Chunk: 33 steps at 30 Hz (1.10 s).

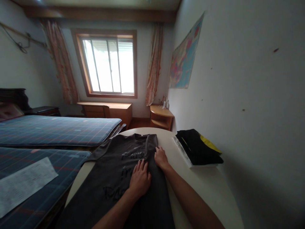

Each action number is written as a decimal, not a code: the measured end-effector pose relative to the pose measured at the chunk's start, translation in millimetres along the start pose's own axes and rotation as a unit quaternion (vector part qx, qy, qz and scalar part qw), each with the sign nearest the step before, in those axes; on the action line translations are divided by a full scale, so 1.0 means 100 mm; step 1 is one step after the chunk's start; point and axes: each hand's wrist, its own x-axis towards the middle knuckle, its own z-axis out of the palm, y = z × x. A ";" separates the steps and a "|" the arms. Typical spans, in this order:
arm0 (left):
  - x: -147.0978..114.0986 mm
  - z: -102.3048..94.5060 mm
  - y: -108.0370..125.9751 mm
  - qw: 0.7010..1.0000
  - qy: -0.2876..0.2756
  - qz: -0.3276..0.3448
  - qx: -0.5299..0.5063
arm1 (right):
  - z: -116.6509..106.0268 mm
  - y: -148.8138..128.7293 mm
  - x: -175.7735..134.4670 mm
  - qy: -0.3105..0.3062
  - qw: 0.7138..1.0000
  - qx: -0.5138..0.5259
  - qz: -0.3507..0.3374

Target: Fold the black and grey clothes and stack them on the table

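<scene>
A dark grey T-shirt [111, 178] with black lettering lies spread on a round white table [209, 194], its right side folded inward along a lengthwise crease. My left hand [140, 180] rests flat on the shirt's middle, fingers together, pressing the cloth. My right hand [161, 158] lies on the folded edge just beyond it, near the shoulder, fingers curled onto the fabric. Both forearms reach in from the bottom of the view.
A stack of folded clothes [199, 148], black on top with yellow and white beneath, sits on the table by the right wall. Beds with blue plaid covers [54, 128] stand at the left, a white sheet [23, 183] on the nearer one. Desk and window are far behind.
</scene>
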 end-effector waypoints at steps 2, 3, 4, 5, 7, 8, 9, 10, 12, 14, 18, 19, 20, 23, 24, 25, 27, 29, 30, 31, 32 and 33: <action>0.06 0.02 0.02 1.000 -0.014 0.006 0.004 | -0.01 0.06 0.05 0.000 1.000 0.002 0.008; 0.11 0.03 0.03 1.000 -0.021 0.009 0.005 | -0.02 0.09 0.08 -0.001 1.000 0.001 0.014; 0.16 0.04 0.05 1.000 -0.028 0.013 0.004 | -0.03 0.14 0.12 -0.003 1.000 0.000 0.019; 0.22 0.06 0.08 0.999 -0.035 0.018 0.001 | -0.05 0.19 0.16 -0.004 1.000 -0.001 0.025; 0.36 0.09 0.14 0.998 -0.049 0.030 -0.014 | -0.08 0.29 0.25 -0.005 0.999 -0.006 0.039; 0.45 0.10 0.17 0.997 -0.057 0.037 -0.025 | -0.10 0.35 0.31 -0.005 0.999 -0.009 0.047; 0.54 0.10 0.20 0.996 -0.066 0.048 -0.038 | -0.11 0.41 0.36 -0.004 0.998 -0.012 0.055; 0.62 0.11 0.23 0.994 -0.077 0.062 -0.052 | -0.13 0.47 0.42 -0.003 0.998 -0.016 0.064; 0.77 0.10 0.26 0.988 -0.095 0.090 -0.087 | -0.17 0.59 0.52 0.001 0.997 -0.023 0.078; 0.86 0.09 0.26 0.982 -0.096 0.112 -0.118 | -0.19 0.68 0.58 0.002 0.996 -0.029 0.085; 0.79 0.04 0.15 0.982 -0.062 0.138 -0.112 | -0.21 0.75 0.53 0.000 0.996 -0.040 0.075; 0.73 0.03 0.10 0.983 -0.056 0.143 -0.098 | -0.22 0.75 0.48 -0.002 0.997 -0.043 0.069; 0.66 0.02 0.05 0.985 -0.050 0.145 -0.083 | -0.23 0.74 0.42 -0.005 0.997 -0.047 0.061; 0.46 -0.04 -0.15 0.990 -0.027 0.137 -0.031 | -0.29 0.71 0.18 -0.019 0.998 -0.061 0.013; 0.40 -0.07 -0.22 0.992 -0.015 0.125 -0.013 | -0.31 0.70 0.09 -0.026 0.998 -0.061 -0.011; 0.35 -0.11 -0.29 0.994 -0.004 0.108 0.006 | -0.32 0.67 0.00 -0.032 0.997 -0.056 -0.036; 0.28 -0.18 -0.44 0.997 0.010 0.060 0.041 | -0.33 0.62 -0.18 -0.052 0.995 -0.032 -0.079; 0.24 -0.24 -0.58 0.998 0.004 0.013 0.068 | -0.31 0.55 -0.33 -0.087 0.993 -0.010 -0.083; 0.23 -0.26 -0.64 0.997 -0.005 -0.005 0.077 | -0.29 0.51 -0.39 -0.105 0.992 -0.004 -0.070; 0.22 -0.27 -0.68 0.996 -0.017 -0.020 0.082 | -0.27 0.47 -0.44 -0.122 0.991 -0.003 -0.051; 0.22 -0.28 -0.72 0.995 -0.028 -0.032 0.085 | -0.25 0.44 -0.47 -0.135 0.990 -0.007 -0.031; 0.22 -0.27 -0.75 0.995 -0.038 -0.042 0.084 | -0.23 0.41 -0.49 -0.142 0.990 -0.014 -0.017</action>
